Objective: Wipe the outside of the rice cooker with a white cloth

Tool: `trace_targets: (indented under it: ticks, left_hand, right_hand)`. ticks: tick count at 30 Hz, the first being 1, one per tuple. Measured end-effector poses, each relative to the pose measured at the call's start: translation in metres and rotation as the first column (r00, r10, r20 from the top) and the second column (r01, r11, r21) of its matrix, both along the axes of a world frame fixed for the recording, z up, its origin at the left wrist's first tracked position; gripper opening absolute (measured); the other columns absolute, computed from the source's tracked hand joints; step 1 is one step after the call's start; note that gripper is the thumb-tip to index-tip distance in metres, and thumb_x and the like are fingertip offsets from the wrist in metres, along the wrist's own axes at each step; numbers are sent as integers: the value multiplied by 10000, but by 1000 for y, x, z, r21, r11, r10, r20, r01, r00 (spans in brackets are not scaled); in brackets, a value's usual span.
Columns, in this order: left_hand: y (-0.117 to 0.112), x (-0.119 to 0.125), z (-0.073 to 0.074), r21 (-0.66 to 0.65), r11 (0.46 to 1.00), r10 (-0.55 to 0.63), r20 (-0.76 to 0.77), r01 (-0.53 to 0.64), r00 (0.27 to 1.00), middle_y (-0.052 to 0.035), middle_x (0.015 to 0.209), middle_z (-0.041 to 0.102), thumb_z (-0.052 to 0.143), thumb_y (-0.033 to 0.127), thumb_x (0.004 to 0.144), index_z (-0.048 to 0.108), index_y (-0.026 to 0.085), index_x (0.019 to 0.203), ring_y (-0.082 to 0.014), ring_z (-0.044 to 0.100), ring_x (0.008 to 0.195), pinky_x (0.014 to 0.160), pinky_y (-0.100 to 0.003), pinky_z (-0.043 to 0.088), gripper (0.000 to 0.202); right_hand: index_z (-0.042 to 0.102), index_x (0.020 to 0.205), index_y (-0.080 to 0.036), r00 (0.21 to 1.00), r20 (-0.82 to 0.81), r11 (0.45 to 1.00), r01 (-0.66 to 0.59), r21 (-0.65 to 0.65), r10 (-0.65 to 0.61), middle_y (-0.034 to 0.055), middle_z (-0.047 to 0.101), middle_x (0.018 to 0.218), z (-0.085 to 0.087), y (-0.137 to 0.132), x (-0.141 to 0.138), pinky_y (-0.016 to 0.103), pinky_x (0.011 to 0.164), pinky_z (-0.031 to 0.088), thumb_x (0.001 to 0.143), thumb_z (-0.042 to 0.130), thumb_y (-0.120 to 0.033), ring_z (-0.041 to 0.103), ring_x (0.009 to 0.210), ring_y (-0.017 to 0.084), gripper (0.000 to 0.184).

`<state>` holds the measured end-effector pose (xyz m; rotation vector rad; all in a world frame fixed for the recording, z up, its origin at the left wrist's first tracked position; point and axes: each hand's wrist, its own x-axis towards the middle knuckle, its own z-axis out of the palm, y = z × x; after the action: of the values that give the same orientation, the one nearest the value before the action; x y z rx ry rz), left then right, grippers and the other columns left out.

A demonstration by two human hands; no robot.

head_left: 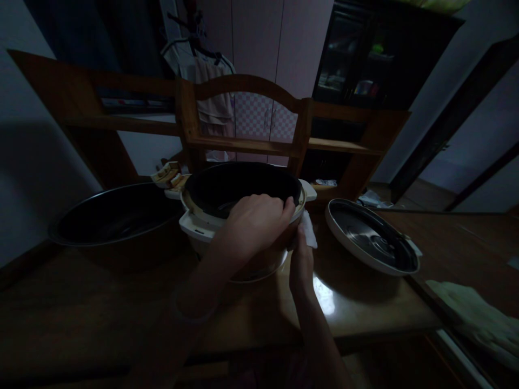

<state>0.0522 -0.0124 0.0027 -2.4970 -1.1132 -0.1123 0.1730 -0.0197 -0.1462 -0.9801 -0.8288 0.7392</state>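
A rice cooker body (259,265) with a pale rim and dark inside stands in front of me on the wooden table. My left hand (259,219) reaches across its front, the fingers bent over the near right part of the rim; their tips are partly hidden. Low on the cooker's right side, my right hand (302,265) presses a white cloth (309,231) against the outer wall. To the left sits a wide dark inner pot (121,248). The cooker's round lid (371,237) lies on the right with its inner side facing up.
Behind the cooker rises a wooden shelf frame (245,81) on the table (251,319). A small item in torn packaging (166,175) lies by the cooker's left handle. At the right lies a pale folded cloth (474,308). The room is dim.
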Motion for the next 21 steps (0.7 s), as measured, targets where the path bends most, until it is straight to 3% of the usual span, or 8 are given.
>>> trace_targets:
  ticks: [6, 11, 14, 21]
  left_hand:
    - [-2, 0, 1, -10, 1000, 15, 15, -15, 1000, -155, 984, 772, 309, 166, 1057, 600, 111, 1375, -311, 756, 839, 648, -379, 560, 435]
    - [0, 0, 0, -5, 1000, -10, 21, 10, 1000, -157, 986, 769, 329, 163, 1049, 594, 102, 1375, -319, 749, 842, 639, -387, 557, 424]
    - [0, 0, 0, -23, 1000, 1, 16, -1, 1000, -158, 1003, 770, 356, 157, 1041, 593, 101, 1372, -313, 749, 837, 649, -388, 561, 410]
    - [-2, 1, 2, -22, 1000, 16, -12, -16, 1000, -155, 1020, 769, 364, 149, 1048, 580, 111, 1392, -288, 752, 857, 673, -361, 562, 408]
  right_hand:
    - [513, 1518, -279, 999, -39, 1000, -15, -25, 14, 29, 491, 1602, 1, -4, -10, 450, 1270, 230, 1008, 465, -604, 399, 1514, 222, 607]
    - [362, 1605, -273, 996, -90, 999, 10, -41, -14, 19, 403, 1657, 0, -14, -30, 436, 1281, 213, 1019, 405, -629, 347, 1544, 203, 687]
    - [283, 1636, -247, 991, -129, 992, -31, -123, 15, 43, 389, 1662, -4, -21, -39, 458, 1276, 242, 1000, 402, -674, 337, 1551, 223, 775]
    - [77, 1665, -256, 987, 117, 977, -88, -194, 112, 21, 204, 1728, -27, -45, -49, 466, 1304, 167, 1046, 320, -623, 159, 1603, 187, 759]
